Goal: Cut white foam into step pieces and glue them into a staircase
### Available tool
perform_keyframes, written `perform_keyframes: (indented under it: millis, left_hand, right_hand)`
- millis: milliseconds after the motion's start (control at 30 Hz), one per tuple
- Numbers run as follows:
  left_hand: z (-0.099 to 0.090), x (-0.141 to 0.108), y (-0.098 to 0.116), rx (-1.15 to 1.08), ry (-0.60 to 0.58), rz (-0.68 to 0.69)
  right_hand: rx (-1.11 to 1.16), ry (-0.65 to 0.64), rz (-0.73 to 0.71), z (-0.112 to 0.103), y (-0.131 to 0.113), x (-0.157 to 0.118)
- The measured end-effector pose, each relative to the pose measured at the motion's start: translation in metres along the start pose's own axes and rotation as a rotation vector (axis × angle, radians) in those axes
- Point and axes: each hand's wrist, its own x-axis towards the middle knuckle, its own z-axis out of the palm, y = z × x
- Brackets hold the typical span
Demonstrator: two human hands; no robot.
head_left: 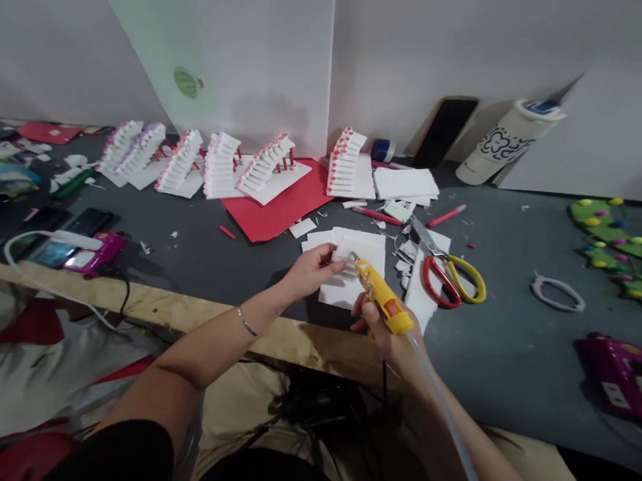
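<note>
The right grip (385, 331) was clamped on a yellow glue gun (381, 296), its nozzle close to the white foam piece (353, 290). The left grip (312, 269) was closed on that piece, steadying it at 12 o'clock on the bench (490, 340).

- my left hand (313, 269) sits on a foam sheet (357, 241), right in front of me on the bench mat (511, 356)
- my right hand (385, 333) has a hot glue gun (383, 297), tip over that same sheet
- scissors (429, 242) lie just right of the sheet
- behind it, a row of foam stair models (181, 161), some on a card sheet (271, 208)
- phones (88, 220) off to my left
- second glue gun (614, 371) far right
- bottle (512, 140) leaning at the back, behind the scissors
</note>
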Motion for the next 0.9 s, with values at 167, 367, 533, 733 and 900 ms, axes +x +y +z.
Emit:
perform_keyframes:
  millis: [167,367,533,733,900]
  left_hand:
    - [0.0032,0.0015,-0.0023,0.006,0.004,0.009]
    - [0.0060,0.0029,-0.0033,-0.017,-0.002,0.036]
    - [0.0068,0.0012,-0.0031,-0.016,-0.020,0.063]
    - [0.0062,0.0014,-0.0044,0.014,-0.026,0.052]
    - [0.0052,0.0025,-0.0058,0.025,-0.052,0.082]
  right_hand:
    - [0.002,-0.011,-0.030,0.0005,0.0031,0.0006]
    - [-0.070,0.002,-0.048,0.0053,-0.0001,-0.0020]
    - [-0.125,0.032,-0.039,0.0087,-0.0044,-0.0026]
    - [-0.152,0.034,-0.059,0.0080,0.0014,-0.0016]
    - [-0.167,0.041,-0.053,0.0079,0.0020,-0.0011]
